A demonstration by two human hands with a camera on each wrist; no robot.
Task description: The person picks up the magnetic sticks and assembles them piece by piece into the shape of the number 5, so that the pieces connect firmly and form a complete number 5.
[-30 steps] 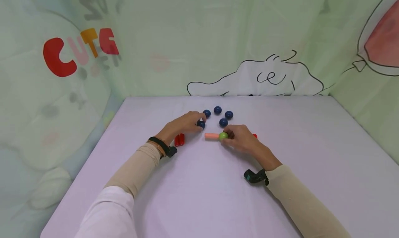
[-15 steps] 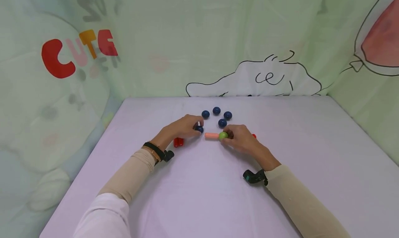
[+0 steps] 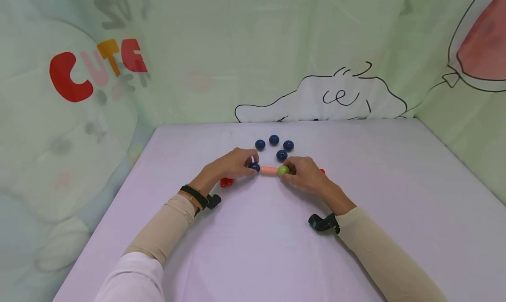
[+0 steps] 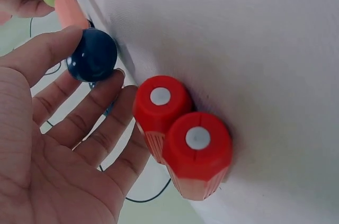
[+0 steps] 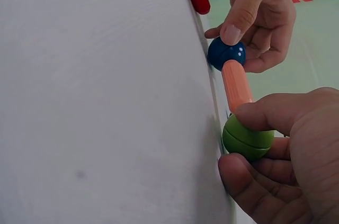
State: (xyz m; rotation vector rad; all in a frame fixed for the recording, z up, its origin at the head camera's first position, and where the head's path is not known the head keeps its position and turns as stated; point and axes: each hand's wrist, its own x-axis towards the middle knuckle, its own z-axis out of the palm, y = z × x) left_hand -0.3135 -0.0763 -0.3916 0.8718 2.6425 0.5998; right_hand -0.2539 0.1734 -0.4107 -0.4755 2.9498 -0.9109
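My left hand (image 3: 233, 163) pinches a dark blue ball (image 4: 94, 54) between thumb and fingertips. Across from it, my right hand (image 3: 303, 173) grips a green ball (image 5: 248, 136) with thumb and fingers. An orange-pink ribbed rod (image 3: 269, 171) spans the space between the two balls. One rod end meets the green ball, and the other sits right at the blue ball. Beside my left hand, two red-capped sticks (image 4: 183, 123) lie side by side. In the head view my left hand partly covers them.
Several more dark blue balls (image 3: 274, 140) lie loose behind the hands. Another red piece (image 3: 322, 171) shows just past my right hand. A printed cloth wall (image 3: 189, 56) rises at the back edge of the white-covered table (image 3: 245, 249).
My left hand has brought the blue ball nearer to me, away from the other blue balls and up to the rod's left end. My right hand has stayed nearly still on the green ball.
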